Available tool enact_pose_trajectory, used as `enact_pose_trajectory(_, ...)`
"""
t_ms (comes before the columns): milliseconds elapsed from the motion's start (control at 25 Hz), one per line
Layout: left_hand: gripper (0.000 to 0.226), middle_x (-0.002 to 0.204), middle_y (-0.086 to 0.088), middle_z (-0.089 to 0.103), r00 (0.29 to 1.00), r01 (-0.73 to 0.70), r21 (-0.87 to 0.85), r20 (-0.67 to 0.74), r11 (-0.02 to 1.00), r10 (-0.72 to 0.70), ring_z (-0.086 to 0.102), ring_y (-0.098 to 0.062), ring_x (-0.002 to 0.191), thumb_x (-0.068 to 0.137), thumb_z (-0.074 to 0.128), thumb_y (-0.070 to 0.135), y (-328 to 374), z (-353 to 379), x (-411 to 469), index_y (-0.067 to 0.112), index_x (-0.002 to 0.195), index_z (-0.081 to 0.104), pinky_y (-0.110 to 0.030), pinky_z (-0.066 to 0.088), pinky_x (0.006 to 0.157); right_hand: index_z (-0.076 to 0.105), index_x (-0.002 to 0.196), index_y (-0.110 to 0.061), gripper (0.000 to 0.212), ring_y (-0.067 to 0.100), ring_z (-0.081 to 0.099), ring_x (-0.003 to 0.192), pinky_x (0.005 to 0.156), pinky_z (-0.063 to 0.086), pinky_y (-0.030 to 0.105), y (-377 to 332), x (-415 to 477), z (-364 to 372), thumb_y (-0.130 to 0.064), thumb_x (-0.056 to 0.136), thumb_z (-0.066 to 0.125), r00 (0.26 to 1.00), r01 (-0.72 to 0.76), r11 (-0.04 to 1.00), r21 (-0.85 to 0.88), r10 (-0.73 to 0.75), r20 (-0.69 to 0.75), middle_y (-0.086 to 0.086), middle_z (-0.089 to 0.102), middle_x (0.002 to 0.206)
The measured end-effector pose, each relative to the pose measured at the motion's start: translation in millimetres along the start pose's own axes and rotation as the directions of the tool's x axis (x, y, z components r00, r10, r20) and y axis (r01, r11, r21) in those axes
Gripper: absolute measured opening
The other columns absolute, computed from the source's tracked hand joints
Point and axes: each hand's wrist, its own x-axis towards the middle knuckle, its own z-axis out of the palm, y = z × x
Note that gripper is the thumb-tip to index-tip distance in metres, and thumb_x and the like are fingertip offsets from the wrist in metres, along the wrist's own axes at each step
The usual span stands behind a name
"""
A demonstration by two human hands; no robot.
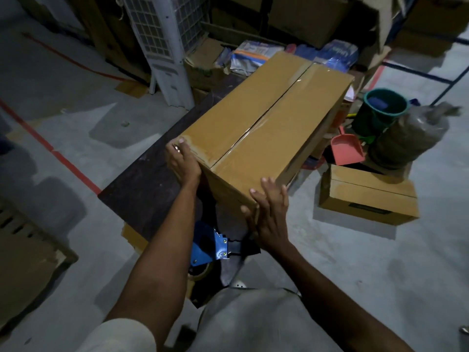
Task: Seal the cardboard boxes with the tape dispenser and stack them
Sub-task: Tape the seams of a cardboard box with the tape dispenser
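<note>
A long brown cardboard box [264, 118] lies over a dark table [142, 184], its top seam covered with clear tape. My left hand [181, 161] grips the box's near left corner, fingers curled over the top edge. My right hand [270, 217] presses flat against the near right corner with straight, spread fingers. A blue tape dispenser [213, 246] with a roll of tape lies on the table's near end, below the box and between my forearms.
A smaller taped cardboard box [368, 196] sits on the floor to the right. Behind it stand a green bucket [380, 107], a pink dustpan [346, 148] and a wrapped sack [408, 138]. A white cooler [162, 44] and stacked cartons stand at the back. Red tape lines cross the grey floor at left.
</note>
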Motion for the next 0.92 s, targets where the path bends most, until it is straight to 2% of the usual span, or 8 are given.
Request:
enact_pose_trajectory(80, 0.034, 0.117, -0.012, 0.06, 0.998, -0.037, -0.016, -0.044, 0.999, 0.036, 0.054, -0.024, 0.105, 0.1, 0.049, 0.031, 1, -4, -11, 0.003, 0.117, 0.058, -0.028, 0.037, 0.082, 0.04, 0.14, -0.013, 0.073, 0.039, 0.036, 0.144, 0.117, 0.027, 0.051, -9, -10, -9, -0.042, 0.087, 0.079, 0.95, -0.31, 0.951, 0.005, 0.31, -0.03, 0.021, 0.037, 0.15)
enact_pose_trajectory(160, 0.031, 0.111, -0.009, 0.062, 0.998, -0.026, -0.045, -0.059, 0.999, 0.023, 0.055, -0.022, 0.098, 0.1, 0.05, 0.032, 0, -7, -30, 0.005, 0.114, 0.056, -0.032, 0.04, 0.077, 0.036, 0.134, -0.016, 0.08, 0.034, 0.041, 0.13, 0.104, 0.036, 0.049, -13, -9, -16, -0.049, 0.078, 0.084, 0.808, -0.588, 0.808, 0.046, 0.589, -0.023, 0.016, 0.04, 0.135)
enact_pose_trajectory(280, 0.035, 0.113, -0.005, 0.062, 0.999, 0.047, -0.066, 0.006, 0.997, -0.047, 0.058, -0.024, 0.096, 0.1, 0.047, 0.046, 2, 0, -64, 0.017, 0.119, 0.049, -0.038, 0.044, 0.079, 0.036, 0.129, -0.021, 0.071, 0.031, 0.043, 0.118, 0.096, 0.04, 0.049, 2, 0, -30, -0.031, 0.077, 0.084, 0.705, -0.697, 0.697, 0.169, 0.709, -0.018, 0.001, 0.037, 0.122)
enact_pose_trajectory(440, 0.044, 0.122, -0.005, 0.064, 0.994, 0.104, -0.137, 0.03, 0.985, -0.101, 0.062, -0.024, 0.109, 0.094, 0.057, 0.055, 14, 17, -109, 0.02, 0.119, 0.052, -0.043, 0.053, 0.09, 0.025, 0.149, -0.018, 0.089, 0.029, 0.034, 0.138, 0.115, 0.033, 0.059, 26, 20, -46, -0.034, 0.082, 0.081, 0.559, -0.778, 0.525, 0.345, 0.829, 0.0, 0.002, 0.03, 0.145)
enact_pose_trajectory(640, 0.071, 0.135, 0.0, 0.066, 0.974, 0.224, -0.332, 0.101, 0.916, -0.201, 0.06, -0.019, 0.127, 0.076, 0.083, 0.052, 34, 43, -163, 0.019, 0.135, 0.062, -0.045, 0.051, 0.107, 0.01, 0.153, -0.019, 0.129, 0.028, 0.024, 0.144, 0.119, 0.033, 0.051, 63, 34, -84, -0.056, 0.061, 0.093, 0.524, -0.778, 0.43, 0.458, 0.846, 0.097, 0.008, 0.021, 0.155)
enact_pose_trajectory(760, 0.072, 0.138, 0.0, 0.063, 0.974, 0.223, -0.386, 0.039, 0.895, -0.225, 0.057, -0.018, 0.13, 0.075, 0.088, 0.036, 68, 56, -191, 0.019, 0.139, 0.06, -0.042, 0.049, 0.109, 0.014, 0.152, -0.025, 0.126, 0.024, 0.024, 0.144, 0.118, 0.036, 0.045, 83, 45, -121, -0.06, 0.059, 0.092, 0.562, -0.725, 0.428, 0.54, 0.821, 0.104, -0.001, 0.023, 0.154)
enact_pose_trajectory(880, 0.06, 0.128, -0.004, 0.069, 0.969, 0.176, -0.443, -0.08, 0.879, -0.235, 0.064, -0.016, 0.12, 0.077, 0.088, 0.026, 106, 48, -217, 0.013, 0.131, 0.065, -0.035, 0.055, 0.102, 0.019, 0.148, -0.026, 0.111, 0.015, 0.027, 0.139, 0.108, 0.03, 0.011, 87, 64, -159, -0.035, 0.068, 0.095, 0.592, -0.67, 0.381, 0.637, 0.792, 0.148, -0.006, 0.025, 0.147)
enact_pose_trajectory(920, 0.053, 0.121, -0.004, 0.072, 0.963, 0.147, -0.455, -0.138, 0.878, -0.232, 0.067, -0.013, 0.112, 0.078, 0.088, 0.022, 116, 39, -226, 0.011, 0.125, 0.068, -0.03, 0.057, 0.096, 0.019, 0.145, -0.027, 0.108, 0.013, 0.029, 0.137, 0.107, 0.03, 0.008, 84, 69, -168, -0.031, 0.069, 0.095, 0.619, -0.643, 0.38, 0.665, 0.769, 0.161, -0.007, 0.025, 0.144)
